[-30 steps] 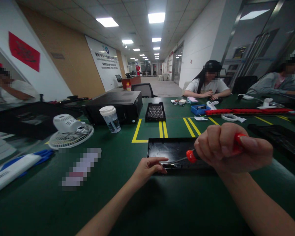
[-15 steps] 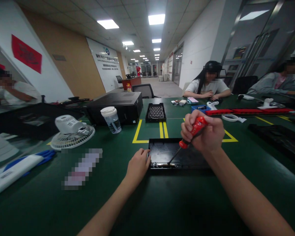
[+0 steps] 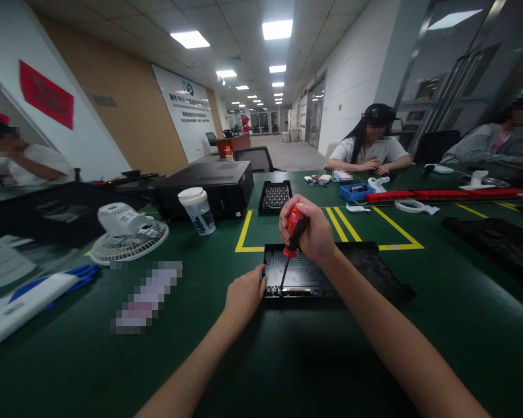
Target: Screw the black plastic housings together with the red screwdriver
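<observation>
Centre frame, the right hand [image 3: 314, 232] wraps a red screwdriver [image 3: 294, 220], its tip at the near left of a black panel [image 3: 375, 264]; the left hand [image 3: 245, 290] touches the panel's left edge, though whether it grips is unclear. The right forearm [image 3: 383, 328] hides part of the panel. A lidded cup [image 3: 197, 213] and fan [image 3: 121, 219] stand left, a small tray [image 3: 275, 196] just beyond.

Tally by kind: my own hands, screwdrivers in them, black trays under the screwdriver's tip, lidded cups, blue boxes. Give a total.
Own hands: 2, left hand and right hand
Screwdriver: 1
Black tray: 1
Lidded cup: 1
Blue box: 1
Total: 6
</observation>
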Motion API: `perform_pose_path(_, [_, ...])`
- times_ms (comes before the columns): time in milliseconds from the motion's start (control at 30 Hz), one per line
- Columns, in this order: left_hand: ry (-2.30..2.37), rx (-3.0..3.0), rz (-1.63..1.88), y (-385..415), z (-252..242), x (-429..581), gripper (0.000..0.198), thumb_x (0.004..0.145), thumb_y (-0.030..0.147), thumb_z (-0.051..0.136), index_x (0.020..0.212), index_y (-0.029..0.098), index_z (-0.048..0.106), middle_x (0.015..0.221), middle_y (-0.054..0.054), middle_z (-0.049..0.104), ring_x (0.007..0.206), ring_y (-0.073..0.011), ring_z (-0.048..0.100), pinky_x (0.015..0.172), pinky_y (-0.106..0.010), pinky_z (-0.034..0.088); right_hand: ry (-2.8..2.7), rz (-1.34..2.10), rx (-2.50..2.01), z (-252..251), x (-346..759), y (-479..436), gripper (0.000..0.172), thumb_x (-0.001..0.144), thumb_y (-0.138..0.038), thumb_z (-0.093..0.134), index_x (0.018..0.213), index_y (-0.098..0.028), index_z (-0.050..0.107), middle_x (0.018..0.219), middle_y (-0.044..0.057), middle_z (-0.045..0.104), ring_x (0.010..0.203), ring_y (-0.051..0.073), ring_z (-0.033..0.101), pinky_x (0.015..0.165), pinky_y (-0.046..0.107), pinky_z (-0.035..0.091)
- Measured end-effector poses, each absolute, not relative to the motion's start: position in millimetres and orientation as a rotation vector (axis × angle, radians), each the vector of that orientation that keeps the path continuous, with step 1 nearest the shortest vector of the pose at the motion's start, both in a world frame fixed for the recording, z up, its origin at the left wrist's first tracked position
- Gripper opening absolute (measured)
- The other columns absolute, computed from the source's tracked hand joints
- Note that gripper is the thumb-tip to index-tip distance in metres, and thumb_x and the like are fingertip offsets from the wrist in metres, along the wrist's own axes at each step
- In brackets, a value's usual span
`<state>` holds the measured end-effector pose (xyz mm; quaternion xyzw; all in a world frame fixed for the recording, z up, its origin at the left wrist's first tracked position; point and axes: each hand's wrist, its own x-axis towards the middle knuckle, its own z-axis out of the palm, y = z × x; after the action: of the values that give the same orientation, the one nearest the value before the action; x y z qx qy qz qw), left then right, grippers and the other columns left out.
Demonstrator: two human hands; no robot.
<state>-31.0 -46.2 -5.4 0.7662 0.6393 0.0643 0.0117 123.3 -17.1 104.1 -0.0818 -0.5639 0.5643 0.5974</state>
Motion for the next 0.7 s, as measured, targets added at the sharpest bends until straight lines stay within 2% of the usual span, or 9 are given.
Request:
perform_pose_path(467, [1.962,2.437,0.277,-44.0,-13.0,-34.1,0.037,0.087,0.034,0.034,0.122,0.026,0.043,0.102,-0.005,0.064,0.084,-0.0194,0.062,0.07,-0.029,0.046,-1.342,1.328,-0.218,91.8,112.0,-14.0,0.015,0.082,-0.024,0.037,0.074,-0.015,0.046,0.058,-0.002,0.048,0.04,0.007,0.045,0.035,0.018,0.035])
perform_pose_path(700, [1.992,2.457,0.259,-42.6,-14.5,-34.6,0.037,0.087,0.034,0.034,0.122,0.025,0.043,0.099,-0.005,0.065,0.083,-0.0208,0.063,0.068,-0.03,0.048,-1.35,1.318,-0.249,87.8,109.4,-11.7,0.016,0.082,-0.028,0.038,0.075,-0.016,0.046,0.058,-0.003,0.049,0.04,0.006,0.045,0.036,0.017,0.036])
